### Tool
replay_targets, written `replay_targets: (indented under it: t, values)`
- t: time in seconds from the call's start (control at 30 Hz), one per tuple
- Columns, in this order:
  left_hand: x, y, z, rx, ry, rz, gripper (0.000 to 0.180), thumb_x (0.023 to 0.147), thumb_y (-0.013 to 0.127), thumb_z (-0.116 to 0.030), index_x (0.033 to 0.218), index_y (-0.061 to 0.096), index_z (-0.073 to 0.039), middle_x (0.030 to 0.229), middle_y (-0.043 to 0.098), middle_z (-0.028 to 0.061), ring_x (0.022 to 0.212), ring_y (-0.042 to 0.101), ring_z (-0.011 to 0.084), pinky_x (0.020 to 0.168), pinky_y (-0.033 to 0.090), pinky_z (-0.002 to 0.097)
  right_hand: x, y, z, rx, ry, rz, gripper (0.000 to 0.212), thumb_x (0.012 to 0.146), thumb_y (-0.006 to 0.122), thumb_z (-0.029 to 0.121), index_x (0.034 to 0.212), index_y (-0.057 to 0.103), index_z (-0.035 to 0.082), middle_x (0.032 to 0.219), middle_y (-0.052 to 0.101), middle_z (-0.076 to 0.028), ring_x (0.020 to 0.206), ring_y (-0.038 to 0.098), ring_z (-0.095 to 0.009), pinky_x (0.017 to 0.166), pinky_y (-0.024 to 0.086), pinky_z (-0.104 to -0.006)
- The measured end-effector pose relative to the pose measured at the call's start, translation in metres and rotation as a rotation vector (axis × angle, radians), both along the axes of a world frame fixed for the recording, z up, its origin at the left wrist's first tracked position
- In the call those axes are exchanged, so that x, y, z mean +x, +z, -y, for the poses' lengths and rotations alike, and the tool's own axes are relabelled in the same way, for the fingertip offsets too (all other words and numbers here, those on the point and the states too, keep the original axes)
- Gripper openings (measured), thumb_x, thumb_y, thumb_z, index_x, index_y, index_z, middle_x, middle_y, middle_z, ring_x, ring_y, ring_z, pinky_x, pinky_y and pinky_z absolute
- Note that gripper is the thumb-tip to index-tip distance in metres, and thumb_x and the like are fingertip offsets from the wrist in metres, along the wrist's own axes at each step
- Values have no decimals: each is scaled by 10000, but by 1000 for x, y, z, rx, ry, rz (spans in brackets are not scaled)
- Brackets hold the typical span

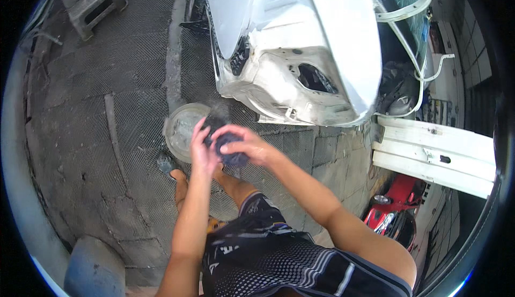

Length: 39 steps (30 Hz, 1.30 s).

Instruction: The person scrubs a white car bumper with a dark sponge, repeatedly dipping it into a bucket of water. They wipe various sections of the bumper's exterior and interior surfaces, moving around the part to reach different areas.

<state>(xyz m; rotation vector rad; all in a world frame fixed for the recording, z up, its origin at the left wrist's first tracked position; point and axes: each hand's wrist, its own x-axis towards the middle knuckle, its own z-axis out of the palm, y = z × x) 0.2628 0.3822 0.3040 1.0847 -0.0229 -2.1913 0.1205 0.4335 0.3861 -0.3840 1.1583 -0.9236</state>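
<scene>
Dark mats (pixel 137 120) cover the floor. From far off, I see the right hand (pixel 250 144) curl its fingers round a dark bundle (pixel 235 156) between both hands, maybe so it won't slip. The left hand (pixel 203 153) has bent fingers; I can't tell if they pinch. Past them sit a round tub (pixel 170 138) and white car (pixel 271 79).

Grey stool (pixel 92 3), red vehicle (pixel 401 192) perhaps

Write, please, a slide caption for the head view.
Left hand and right hand at dark cloth-like material, near a pale round basin and white vehicle body.
</scene>
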Motion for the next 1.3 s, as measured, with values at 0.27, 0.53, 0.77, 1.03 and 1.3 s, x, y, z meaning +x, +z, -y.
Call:
replay_targets:
  t: [0.27, 0.53, 0.77, 1.03, 1.3]
  values:
    - [-179, 215, 29, -565, 387, -140, 571, 1123, 473, -349, 1586, 386, -26, 1595, 436, 160, 1443, 447, 258, 1202, 370, 391, -111, 226, 75, -838, 376, -1673, 287, 783, 846, 271, 942, 705, 78, 890, 713, -75, 761, 725, -245, 695, 589, -360]
    - [-249, 243, -49, -584, 360, -87, 607, 1153, 312, -302, 1649, 183, 22, 1731, 126, 237, 1612, 100, 371, 1303, 106, 449, -171, 257, 98, -1326, 639, -1832, 178, 801, 812, 150, 948, 738, 82, 919, 697, -79, 775, 693, -289, 690, 560, -365]
    - [-238, 208, 35, -1151, 215, 702, 557, 1121, 379, -297, 1597, 376, -6, 1672, 373, 151, 1582, 272, 303, 1280, 64, 592, -167, 258, 100, -1217, 371, -1765, 193, 850, 787, 75, 1042, 776, 92, 849, 689, -82, 783, 688, -246, 734, 546, -329]
    - [-214, 188, 54, -1343, 57, 822, 554, 1122, 345, -401, 1538, 510, -74, 1651, 417, 118, 1549, 342, 315, 1268, 131, 594, -173, 260, 104, -1182, 313, -1658, 141, 871, 789, 105, 1006, 761, 74, 844, 682, -93, 777, 678, -256, 735, 528, -337]
    - [-208, 153, 65, -1257, 56, 1057, 543, 1116, 316, -336, 1505, 535, -28, 1601, 481, 154, 1509, 411, 319, 1249, 246, 546, -160, 267, 105, -1095, 491, -1702, 149, 894, 775, 86, 1026, 744, 25, 897, 684, -89, 836, 662, -201, 805, 511, -315]
